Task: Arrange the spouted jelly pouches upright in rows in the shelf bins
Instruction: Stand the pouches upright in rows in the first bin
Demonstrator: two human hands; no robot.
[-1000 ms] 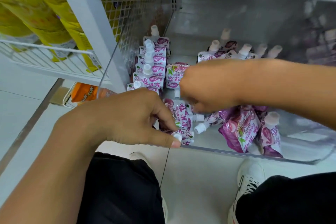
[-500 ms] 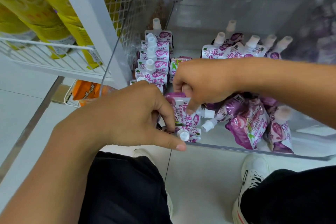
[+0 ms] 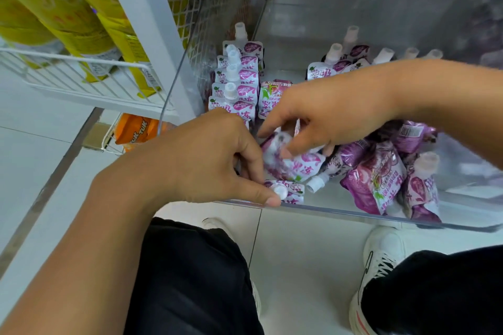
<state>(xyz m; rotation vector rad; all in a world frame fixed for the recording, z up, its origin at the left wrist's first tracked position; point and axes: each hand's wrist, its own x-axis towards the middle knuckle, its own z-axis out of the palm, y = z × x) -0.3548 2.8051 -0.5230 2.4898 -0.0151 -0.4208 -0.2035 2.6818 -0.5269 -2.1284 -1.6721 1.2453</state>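
Steadying the front pouch (image 3: 288, 193) by its cap, left hand (image 3: 201, 155) grip pinched; right hand (image 3: 326, 117) grip curled on a tilted pouch (image 3: 292, 160) in the bin (image 3: 353, 212), likely standing it beside the upright row (image 3: 235, 84)

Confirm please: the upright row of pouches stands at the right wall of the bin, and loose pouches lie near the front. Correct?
Not quite. The head view shows the upright row of pouches at the left wall of the bin, by the wire mesh. The loose pouches do lie near the front.
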